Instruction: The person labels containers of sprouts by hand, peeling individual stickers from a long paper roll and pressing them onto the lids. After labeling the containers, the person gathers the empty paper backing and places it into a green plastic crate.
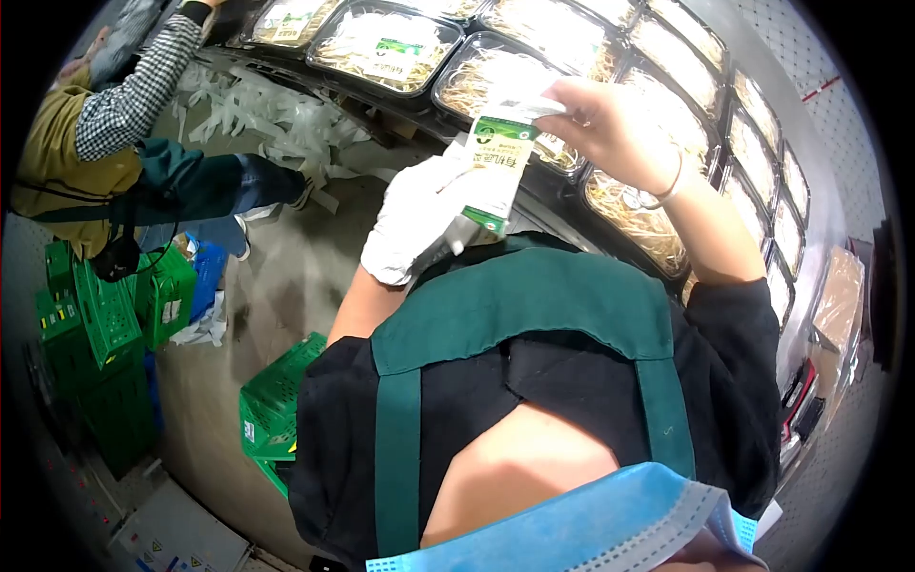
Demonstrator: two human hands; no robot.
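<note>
A strip of green and white printed labels [500, 157] stretches between my two hands in front of the apron. My left hand [412, 217], in a white glove, is closed around the strip's lower part; its fingers are partly hidden behind the labels. With thumb and fingers pinched, my bare right hand [610, 124] grips the upper end, where pale backing shows. Just beyond the strip lies a black tray of bean sprouts [472, 81] under clear film. A labelled sprout tray [386, 52] sits to its left.
Many more sprout trays [667, 48] cover the table ahead and right. Discarded backing strips [272, 114] litter the floor at the left. Another person in a checked sleeve [143, 91] stands there. Green crates [105, 315] are stacked at far left, and another green crate [276, 400] stands beside me.
</note>
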